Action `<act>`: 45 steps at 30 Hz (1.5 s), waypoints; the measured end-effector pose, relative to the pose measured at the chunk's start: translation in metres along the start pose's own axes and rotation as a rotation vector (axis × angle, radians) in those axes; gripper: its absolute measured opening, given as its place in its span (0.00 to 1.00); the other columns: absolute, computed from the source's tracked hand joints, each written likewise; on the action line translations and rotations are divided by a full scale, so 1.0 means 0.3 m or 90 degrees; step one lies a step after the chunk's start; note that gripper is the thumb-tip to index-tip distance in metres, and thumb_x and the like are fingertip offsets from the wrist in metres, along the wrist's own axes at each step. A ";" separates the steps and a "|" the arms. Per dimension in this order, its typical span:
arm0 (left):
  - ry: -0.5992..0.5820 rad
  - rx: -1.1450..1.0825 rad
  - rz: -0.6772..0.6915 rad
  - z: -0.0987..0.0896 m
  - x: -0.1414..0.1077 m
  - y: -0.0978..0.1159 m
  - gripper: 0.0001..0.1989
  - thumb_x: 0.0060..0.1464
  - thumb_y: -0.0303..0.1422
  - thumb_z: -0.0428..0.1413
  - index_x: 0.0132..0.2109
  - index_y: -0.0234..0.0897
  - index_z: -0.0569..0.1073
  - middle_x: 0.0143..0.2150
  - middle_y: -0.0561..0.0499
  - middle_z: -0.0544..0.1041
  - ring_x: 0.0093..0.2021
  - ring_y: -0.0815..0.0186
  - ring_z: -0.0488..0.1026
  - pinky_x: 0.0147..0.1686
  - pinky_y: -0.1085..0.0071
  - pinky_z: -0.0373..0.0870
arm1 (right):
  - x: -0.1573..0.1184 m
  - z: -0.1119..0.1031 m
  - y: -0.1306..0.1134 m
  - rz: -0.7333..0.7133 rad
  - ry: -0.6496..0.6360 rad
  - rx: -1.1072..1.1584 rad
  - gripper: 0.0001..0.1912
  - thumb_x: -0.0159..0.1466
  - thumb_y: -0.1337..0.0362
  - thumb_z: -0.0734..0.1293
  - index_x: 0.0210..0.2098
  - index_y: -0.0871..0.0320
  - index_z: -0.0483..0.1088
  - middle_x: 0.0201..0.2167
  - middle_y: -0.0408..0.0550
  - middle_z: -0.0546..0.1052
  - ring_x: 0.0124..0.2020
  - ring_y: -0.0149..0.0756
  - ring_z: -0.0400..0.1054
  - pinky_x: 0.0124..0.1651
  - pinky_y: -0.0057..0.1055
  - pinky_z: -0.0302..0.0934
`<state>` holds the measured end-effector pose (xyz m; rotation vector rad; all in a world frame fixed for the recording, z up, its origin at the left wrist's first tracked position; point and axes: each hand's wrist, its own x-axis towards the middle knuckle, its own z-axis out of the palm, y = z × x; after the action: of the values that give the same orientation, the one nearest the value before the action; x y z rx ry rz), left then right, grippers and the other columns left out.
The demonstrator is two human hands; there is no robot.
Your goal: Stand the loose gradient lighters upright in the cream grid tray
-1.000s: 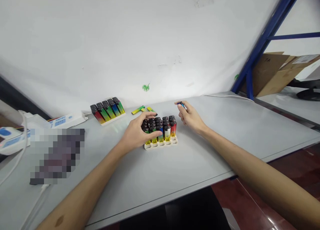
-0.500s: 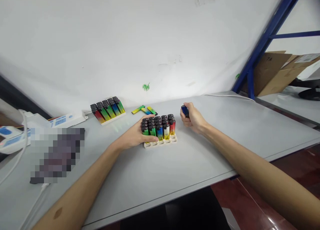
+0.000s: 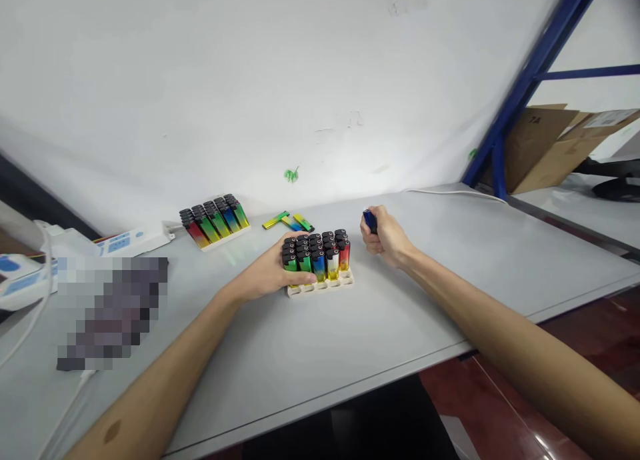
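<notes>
My left hand [image 3: 267, 268] is wrapped around the left side of a white rack [image 3: 321, 287], its thumb across the front. Several lighters [image 3: 319, 265] with black tops stand upright in the rack, coloured green, blue, yellow and red. The front row of the rack's holes shows without lighters. To the right of the rack, my right hand [image 3: 387, 235] is raised a little and closed around a dark blue lighter [image 3: 369, 220]. One end of that lighter sticks out on the left of the fist; the rest is hidden by the fingers.
A second rack [image 3: 225, 237] full of lighters stands at the back left. Three loose lighters [image 3: 290, 221] lie near the wall. Power strips [image 3: 123, 242], a pixelated dark object [image 3: 117, 313] and a white cable [image 3: 70, 407] are on the left. A blue frame [image 3: 500, 140] rises at the right.
The view has shifted very slightly. Both hands keep their holds, with no clear movement of the rack or the blue lighter.
</notes>
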<state>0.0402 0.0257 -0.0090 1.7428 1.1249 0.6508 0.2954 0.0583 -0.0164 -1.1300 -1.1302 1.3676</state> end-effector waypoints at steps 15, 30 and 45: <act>0.015 -0.002 0.019 0.007 0.001 0.005 0.41 0.40 0.40 0.71 0.60 0.42 0.63 0.57 0.45 0.75 0.59 0.48 0.71 0.57 0.52 0.70 | -0.011 0.008 -0.015 0.010 0.038 0.044 0.22 0.67 0.48 0.55 0.21 0.54 0.54 0.13 0.34 0.47 0.15 0.26 0.35 0.18 0.26 0.34; 0.085 0.072 0.034 -0.002 0.013 -0.029 0.51 0.40 0.45 0.70 0.67 0.44 0.54 0.65 0.44 0.68 0.66 0.48 0.64 0.64 0.54 0.62 | -0.020 -0.042 -0.026 -0.144 -0.147 -0.077 0.16 0.59 0.53 0.72 0.28 0.58 0.69 0.25 0.39 0.66 0.28 0.28 0.58 0.33 0.28 0.53; 0.089 0.101 0.031 -0.017 0.011 -0.024 0.46 0.40 0.46 0.70 0.63 0.44 0.61 0.60 0.47 0.72 0.62 0.49 0.68 0.61 0.53 0.65 | -0.048 -0.047 -0.042 -0.169 -0.274 -0.245 0.16 0.57 0.54 0.75 0.35 0.58 0.70 0.30 0.44 0.75 0.30 0.31 0.69 0.30 0.28 0.63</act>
<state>0.0346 0.0320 -0.0134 1.8869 1.2631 0.7397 0.3118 0.0458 -0.0047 -0.9205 -1.8477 1.2442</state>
